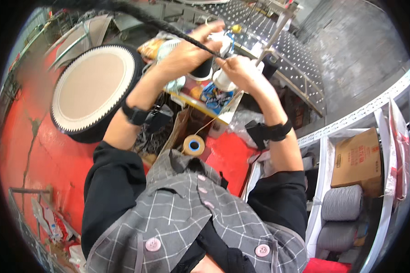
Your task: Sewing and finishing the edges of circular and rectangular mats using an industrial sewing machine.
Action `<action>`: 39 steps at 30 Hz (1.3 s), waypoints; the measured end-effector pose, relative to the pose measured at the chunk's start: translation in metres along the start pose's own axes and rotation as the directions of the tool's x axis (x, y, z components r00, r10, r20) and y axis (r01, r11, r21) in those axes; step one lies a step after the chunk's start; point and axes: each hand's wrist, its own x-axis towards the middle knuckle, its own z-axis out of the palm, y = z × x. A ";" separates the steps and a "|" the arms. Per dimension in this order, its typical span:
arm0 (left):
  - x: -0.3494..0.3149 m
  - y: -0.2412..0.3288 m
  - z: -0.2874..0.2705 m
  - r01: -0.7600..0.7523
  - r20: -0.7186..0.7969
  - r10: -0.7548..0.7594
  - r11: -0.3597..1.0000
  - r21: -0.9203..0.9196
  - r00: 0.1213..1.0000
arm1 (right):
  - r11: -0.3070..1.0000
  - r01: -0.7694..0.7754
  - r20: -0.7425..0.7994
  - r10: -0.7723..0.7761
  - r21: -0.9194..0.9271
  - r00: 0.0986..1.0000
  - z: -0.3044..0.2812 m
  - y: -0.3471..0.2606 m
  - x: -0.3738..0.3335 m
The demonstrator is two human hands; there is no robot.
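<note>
A fuzzy black strand of yarn (168, 28) slants down from the upper left, in front of my left hand, to my right fingertips. My right hand (245, 73) pinches its lower end between thumb and fingers. Just left of it is my left hand (184, 57), raised with thumb and fingers apart and nothing visible between them. Below the hands stand a black yarn cone (202, 72) and a white cone (223, 81). Beside these, a tangle of blue and black small items (215, 96) lies on the yellow-edged bench (200, 105).
On the left stands a large round beige disc (95, 88) with a toothed white rim. A tan yarn cone (193, 145) with a blue core sits near my body. At right, a white-framed shelf holds a cardboard box (357, 159) and grey yarn cones (341, 203). A metal rod (274, 38) rises behind my right hand.
</note>
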 end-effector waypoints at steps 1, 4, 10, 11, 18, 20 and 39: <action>-0.013 -0.020 0.012 0.125 0.052 -0.121 0.989 -0.079 0.991 | 0.999 0.044 -0.033 -0.044 -0.012 0.998 0.005 0.004 -0.003; -0.030 -0.056 0.041 -0.018 -0.022 0.020 0.995 0.101 1.000 | 0.959 0.047 -0.047 -0.063 -0.279 0.997 0.035 0.030 0.003; -0.075 0.059 0.033 -0.232 0.210 0.358 0.857 -0.460 0.910 | 0.953 -0.079 -0.059 0.065 -0.291 0.996 0.105 0.102 -0.004; -0.079 0.058 0.023 -0.226 0.211 0.354 0.857 -0.463 0.911 | 0.929 -0.200 -0.117 0.172 -0.311 0.978 0.107 0.108 -0.005; -0.142 0.059 -0.115 -0.433 -0.414 0.212 0.702 -0.566 0.885 | 0.921 -0.126 -0.201 0.054 -0.368 0.978 0.106 0.156 -0.018; -0.149 0.052 -0.136 -0.404 -0.456 0.122 0.695 -0.595 0.881 | 0.926 -0.123 -0.179 0.062 -0.357 0.982 0.108 0.158 -0.020; -0.123 -0.113 0.114 0.651 0.195 -0.623 0.746 -0.140 0.757 | -0.167 -0.052 0.125 0.463 0.985 0.878 0.165 0.046 -0.129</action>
